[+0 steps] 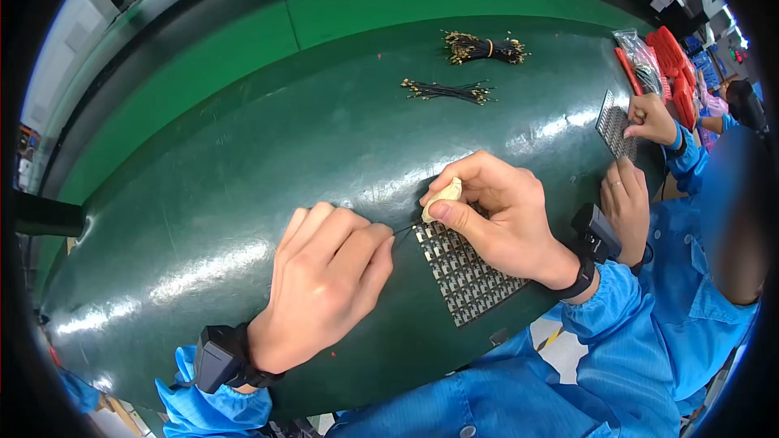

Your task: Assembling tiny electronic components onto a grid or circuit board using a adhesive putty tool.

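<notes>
A dark panel of small circuit boards (pixel 464 280), set out in rows, lies flat on the green table in front of me. My right hand (pixel 511 215) is closed around a cream-coloured lump (pixel 443 199), perhaps a wrapped tool handle, over the panel's far left corner. What its lower end touches is hidden. Left of the panel, my left hand (pixel 324 276) pinches a thin black cable (pixel 403 229) between thumb and forefinger. The cable's other end runs to that same corner, under the cream lump.
Beyond my hands lie a loose bunch of black cables (pixel 448 92) and a thicker banded bundle (pixel 487 49) with gold-coloured ends. At right, a co-worker's hands (pixel 637 154) hold another board panel (pixel 614 126). Red bags (pixel 670 53) and a clear bag (pixel 639 57) sit behind them.
</notes>
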Available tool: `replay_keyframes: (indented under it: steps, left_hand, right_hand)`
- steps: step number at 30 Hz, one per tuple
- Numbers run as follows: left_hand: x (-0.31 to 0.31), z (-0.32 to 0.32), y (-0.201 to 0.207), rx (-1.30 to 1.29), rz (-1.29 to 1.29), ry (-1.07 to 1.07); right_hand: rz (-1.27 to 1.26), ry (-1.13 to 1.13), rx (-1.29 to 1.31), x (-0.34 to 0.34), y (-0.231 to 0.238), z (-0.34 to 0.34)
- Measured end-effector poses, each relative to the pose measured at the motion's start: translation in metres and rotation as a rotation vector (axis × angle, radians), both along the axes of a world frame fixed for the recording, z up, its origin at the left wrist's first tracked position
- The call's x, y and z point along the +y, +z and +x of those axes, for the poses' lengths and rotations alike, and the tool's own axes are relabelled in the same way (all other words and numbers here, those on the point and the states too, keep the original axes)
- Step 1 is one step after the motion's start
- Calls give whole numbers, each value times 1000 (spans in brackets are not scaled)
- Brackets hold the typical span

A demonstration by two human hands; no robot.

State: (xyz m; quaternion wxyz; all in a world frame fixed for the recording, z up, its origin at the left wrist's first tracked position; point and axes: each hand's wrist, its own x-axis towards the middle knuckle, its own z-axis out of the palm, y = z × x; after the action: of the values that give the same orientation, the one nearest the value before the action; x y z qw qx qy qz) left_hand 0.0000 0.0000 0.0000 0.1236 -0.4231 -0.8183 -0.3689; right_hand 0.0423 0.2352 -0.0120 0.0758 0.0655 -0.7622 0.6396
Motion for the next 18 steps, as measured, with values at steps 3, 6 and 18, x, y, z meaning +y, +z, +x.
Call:
replay_keyframes:
  steps: [3,6,18]
  left_hand:
    - [0,1,0,-1,1,1]
    - [1,3,2,-8,3,2]
    - [1,2,0,-12,2,7]
  right_hand:
    - [5,-1,18,0,-1,0]
    - [12,-2,21,0,-1,2]
    - [7,-1,14,0,1,2]
